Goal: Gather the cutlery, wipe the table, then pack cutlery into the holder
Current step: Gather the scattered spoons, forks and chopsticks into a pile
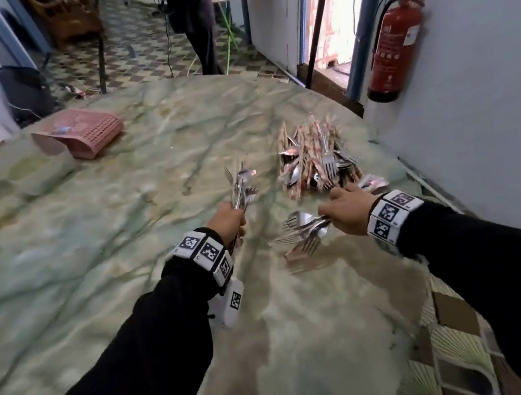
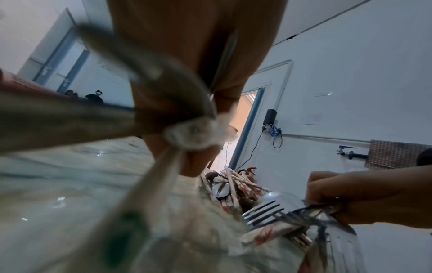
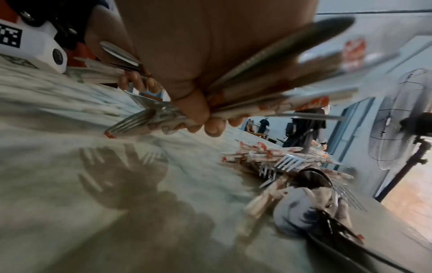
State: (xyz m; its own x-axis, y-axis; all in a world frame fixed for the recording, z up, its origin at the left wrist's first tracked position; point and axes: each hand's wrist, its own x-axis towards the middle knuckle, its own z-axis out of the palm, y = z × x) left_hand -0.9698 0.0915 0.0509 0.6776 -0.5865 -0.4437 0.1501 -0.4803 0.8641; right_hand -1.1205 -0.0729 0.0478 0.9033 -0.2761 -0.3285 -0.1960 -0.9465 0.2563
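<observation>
My left hand [image 1: 226, 219] grips a bundle of forks, spoons and wrapped chopsticks [image 1: 242, 183], tips pointing away from me. My right hand [image 1: 346, 208] grips another bundle of forks and spoons [image 1: 303, 229], heads fanned out to the left just above the table. A heap of cutlery and paper-wrapped chopsticks [image 1: 315, 159] lies beyond the right hand, near the table's right edge. In the right wrist view the fist [image 3: 198, 73] closes around handles, the heap [image 3: 292, 166] ahead of it. A pink perforated holder [image 1: 85, 130] lies on its side at the far left.
The round table carries a wrinkled green marbled cloth [image 1: 86, 245]. A red fire extinguisher [image 1: 394, 45] hangs on the right wall beside a doorway. A person in dark clothes [image 1: 196, 17] stands beyond the table's far edge. A fan [image 3: 397, 120] stands at the right.
</observation>
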